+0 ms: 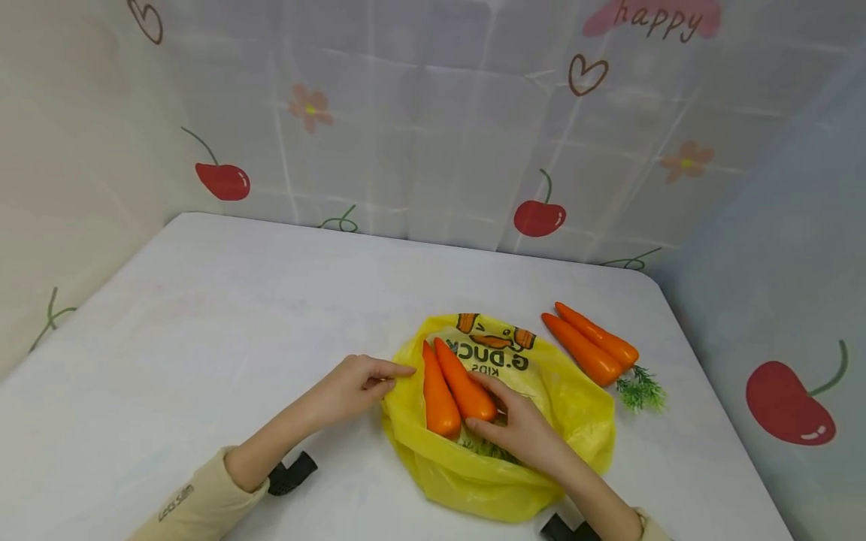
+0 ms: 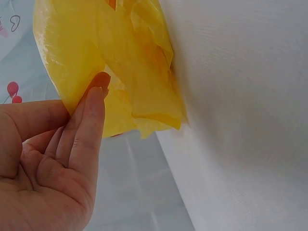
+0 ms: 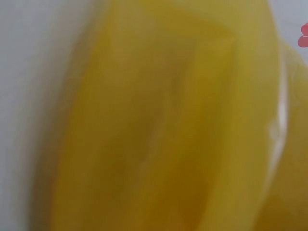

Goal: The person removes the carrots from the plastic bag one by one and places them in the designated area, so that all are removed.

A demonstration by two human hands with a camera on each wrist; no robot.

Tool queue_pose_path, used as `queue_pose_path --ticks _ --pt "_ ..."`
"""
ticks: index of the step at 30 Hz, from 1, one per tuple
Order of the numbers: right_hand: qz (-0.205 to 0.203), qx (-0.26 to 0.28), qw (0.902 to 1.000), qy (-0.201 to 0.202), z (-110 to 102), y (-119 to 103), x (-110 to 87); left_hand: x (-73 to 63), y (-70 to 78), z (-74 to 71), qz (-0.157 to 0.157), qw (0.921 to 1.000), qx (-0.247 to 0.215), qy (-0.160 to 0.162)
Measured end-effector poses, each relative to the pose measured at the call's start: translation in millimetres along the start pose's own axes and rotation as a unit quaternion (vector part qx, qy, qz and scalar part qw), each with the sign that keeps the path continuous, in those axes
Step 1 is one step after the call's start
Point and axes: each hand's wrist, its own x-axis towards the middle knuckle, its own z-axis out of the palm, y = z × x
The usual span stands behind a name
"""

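Left hand (image 1: 361, 387) pinches the bag (image 1: 487, 481) at ten o'clock; right hand (image 1: 531, 437) grips a carrot (image 1: 463, 382) inside: handling it, seemingly; next wants steady fingers.

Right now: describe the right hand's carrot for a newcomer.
On the white table, find the yellow bag. In its opening the head view shows a left carrot and a right carrot, both orange; take the right. Unlike its neighbour's, its thick end is in the grip of the right hand.

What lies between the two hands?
In the head view, two carrots and the left side of the yellow bag lie between the left hand and the right hand.
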Motion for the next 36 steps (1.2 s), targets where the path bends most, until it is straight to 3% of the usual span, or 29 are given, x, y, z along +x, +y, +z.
queue_pose_path --ticks 10,23,36 --pt "-0.005 0.046 0.9989 -0.01 -3.4 -5.3 0.0 1.0 1.4 -1.4 0.004 1.0 0.003 0.004" --pt "0.0 0.069 0.9976 -0.008 -3.7 -5.9 -0.1 2.1 0.0 -1.8 0.009 1.0 -0.001 0.002" --pt "0.009 0.133 0.9907 -0.027 -2.4 -8.3 -2.7 -0.7 0.7 0.9 0.005 1.0 -0.002 0.002"
